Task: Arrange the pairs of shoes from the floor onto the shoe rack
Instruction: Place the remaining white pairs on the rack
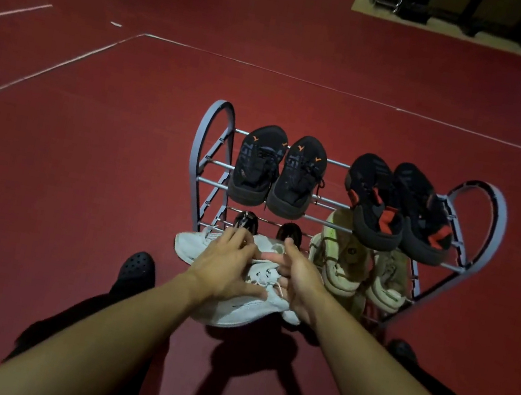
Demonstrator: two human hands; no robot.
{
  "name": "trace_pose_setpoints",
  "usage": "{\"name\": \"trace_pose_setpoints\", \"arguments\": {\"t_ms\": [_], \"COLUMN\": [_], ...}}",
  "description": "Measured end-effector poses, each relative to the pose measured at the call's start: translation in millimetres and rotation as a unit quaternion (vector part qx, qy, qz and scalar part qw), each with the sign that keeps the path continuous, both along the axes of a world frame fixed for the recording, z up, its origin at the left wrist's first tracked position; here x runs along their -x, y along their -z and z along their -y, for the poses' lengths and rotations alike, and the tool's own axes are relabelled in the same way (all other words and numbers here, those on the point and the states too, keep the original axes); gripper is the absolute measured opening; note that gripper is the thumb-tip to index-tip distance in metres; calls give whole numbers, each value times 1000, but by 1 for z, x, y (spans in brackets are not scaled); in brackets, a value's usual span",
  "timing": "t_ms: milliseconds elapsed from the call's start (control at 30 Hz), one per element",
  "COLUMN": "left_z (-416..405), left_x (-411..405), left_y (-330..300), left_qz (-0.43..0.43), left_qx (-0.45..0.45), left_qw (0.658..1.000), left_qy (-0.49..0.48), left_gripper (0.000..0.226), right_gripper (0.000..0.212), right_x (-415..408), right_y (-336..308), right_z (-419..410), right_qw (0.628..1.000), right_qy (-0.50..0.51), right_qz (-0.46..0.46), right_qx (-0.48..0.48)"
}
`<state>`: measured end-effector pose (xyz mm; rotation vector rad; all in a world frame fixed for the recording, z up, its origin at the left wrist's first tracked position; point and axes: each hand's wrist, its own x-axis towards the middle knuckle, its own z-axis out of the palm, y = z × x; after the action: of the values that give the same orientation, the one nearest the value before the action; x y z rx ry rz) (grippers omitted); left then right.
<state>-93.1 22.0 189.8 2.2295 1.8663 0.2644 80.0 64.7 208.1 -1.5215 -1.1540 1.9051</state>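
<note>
A grey metal shoe rack (206, 139) with heart-shaped ends stands on the red floor. Its top tier carries a black pair with orange marks (277, 172) and a black-and-red pair (396, 207). On a lower tier are two shiny black toes (246, 221) and a cream pair (344, 264). A white pair of sneakers (186, 243) lies low in front of the rack's left half, one shoe partly over the other. My left hand (227, 261) lies over them with fingers curled on the upper. My right hand (299, 284) grips the right side of the nearer sneaker, thumb up.
My black clog (136, 269) is on the floor just left of the sneakers, and my other foot (402, 351) is at the right. White court lines (66, 65) cross the red floor. Dark furniture (425, 3) stands along the far wall.
</note>
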Motion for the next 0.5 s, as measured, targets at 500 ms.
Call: {"name": "trace_pose_setpoints", "arguments": {"t_ms": [500], "left_z": [23], "left_x": [-8], "left_y": [-14], "left_qz": [180], "left_qx": [-32], "left_qw": [982], "left_qy": [-43], "left_gripper": [39], "right_gripper": [51], "right_x": [-25], "right_y": [-21], "right_z": [34], "right_qw": [996], "right_qy": [64], "right_qz": [-62], "right_qx": [6]}}
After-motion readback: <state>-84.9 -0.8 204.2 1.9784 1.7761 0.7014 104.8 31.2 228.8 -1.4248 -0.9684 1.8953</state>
